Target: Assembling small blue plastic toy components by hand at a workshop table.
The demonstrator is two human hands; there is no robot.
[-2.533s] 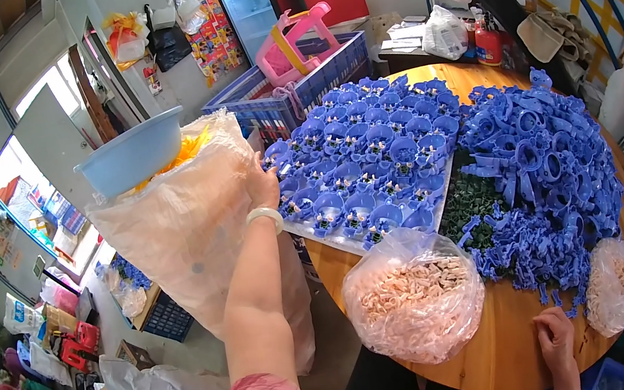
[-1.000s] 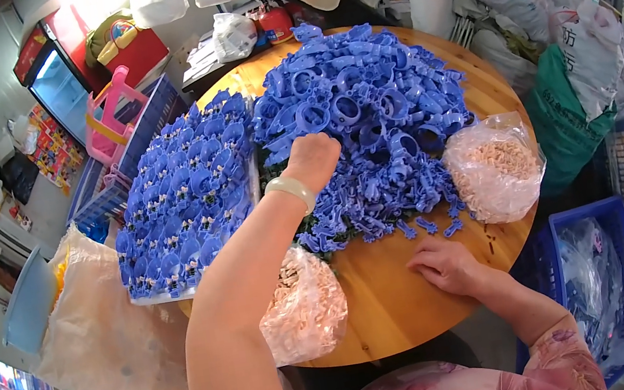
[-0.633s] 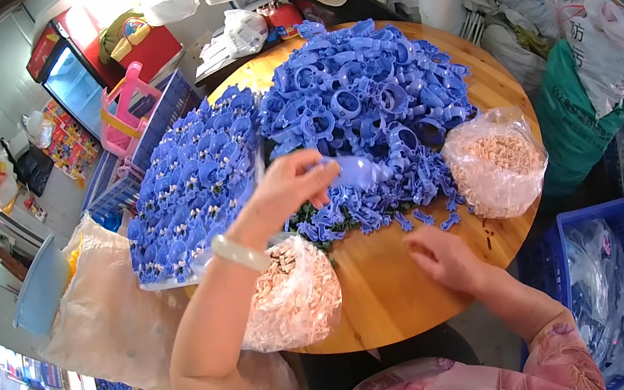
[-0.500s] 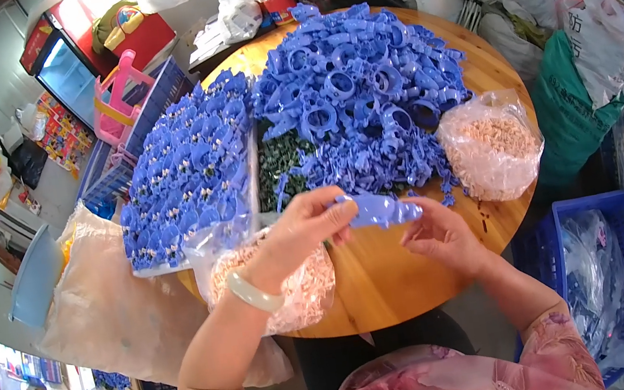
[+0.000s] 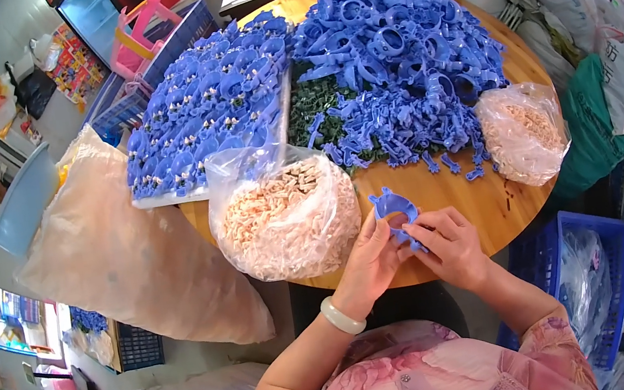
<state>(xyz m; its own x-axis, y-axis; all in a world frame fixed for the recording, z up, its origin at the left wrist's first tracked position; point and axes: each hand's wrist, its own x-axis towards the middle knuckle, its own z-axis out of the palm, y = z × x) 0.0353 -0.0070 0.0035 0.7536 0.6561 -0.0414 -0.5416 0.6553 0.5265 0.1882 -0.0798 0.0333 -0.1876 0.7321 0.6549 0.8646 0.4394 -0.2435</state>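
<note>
**Blue ring [image 5: 391, 202] grasped in both hands by the table's near edge**

Tilted, opening turned toward the camera, knobbly at the upper left end. Held from the left and below by the left hand [image 5: 372, 264], thumb up along the side. Held from the right by the right hand [image 5: 455, 246], fingertips closed on the lower right rim. Partly covered by fingers there, so cannot tell exactly where each one presses. On the left wrist, a pale bracelet [image 5: 342, 317].

Behind the ring, bare wood of the round table [image 5: 482, 202]. Just beside the left hand, a clear bag [image 5: 287, 219] full of small pale pieces. Farther off at the table's right edge, a second, smaller bag [image 5: 525, 135] of the same sort.

Beyond the hands, small blue pieces [image 5: 402, 123] in a heap, with a few strays on the wood in front. Heaped higher behind, larger blue parts [image 5: 402, 40], many ring-shaped. Left of the heap, dark green pieces [image 5: 316, 114], then a pale tray [image 5: 175, 199] set with rows of blue assemblies [image 5: 209, 101].

Outward to the left, a big whitish sack [image 5: 142, 244] beneath a light-blue basin [image 5: 23, 202]. To the right, below table height, a blue crate [image 5: 622, 261] with clear plastic inside.
</note>
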